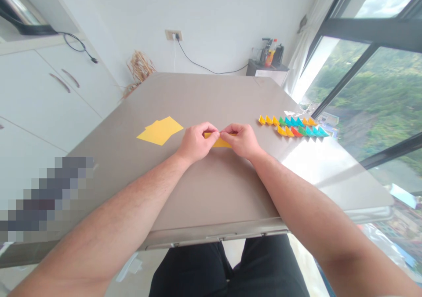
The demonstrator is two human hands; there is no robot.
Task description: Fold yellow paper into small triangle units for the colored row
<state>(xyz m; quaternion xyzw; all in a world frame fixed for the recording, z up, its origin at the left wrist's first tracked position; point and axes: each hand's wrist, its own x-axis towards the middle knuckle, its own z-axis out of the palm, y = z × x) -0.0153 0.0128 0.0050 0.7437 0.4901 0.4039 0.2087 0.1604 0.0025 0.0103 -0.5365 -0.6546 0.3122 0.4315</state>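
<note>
My left hand point(197, 142) and my right hand point(241, 139) meet over the middle of the grey table point(214, 187). Both pinch a small folded yellow paper piece point(220, 142) that lies on the tabletop, fingertips pressed together on its top edge. To the left lies a small stack of flat yellow paper sheets point(160, 130). To the right, several small folded paper triangles point(293, 127) in yellow, green, blue and red stand in two rows.
White cabinets point(46, 95) stand at the left. A wall socket point(173, 35) with a black cable is behind the table, with a small stand holding bottles point(268, 53) at the back right. Large windows point(372, 77) fill the right side. A blurred patch sits at the table's left.
</note>
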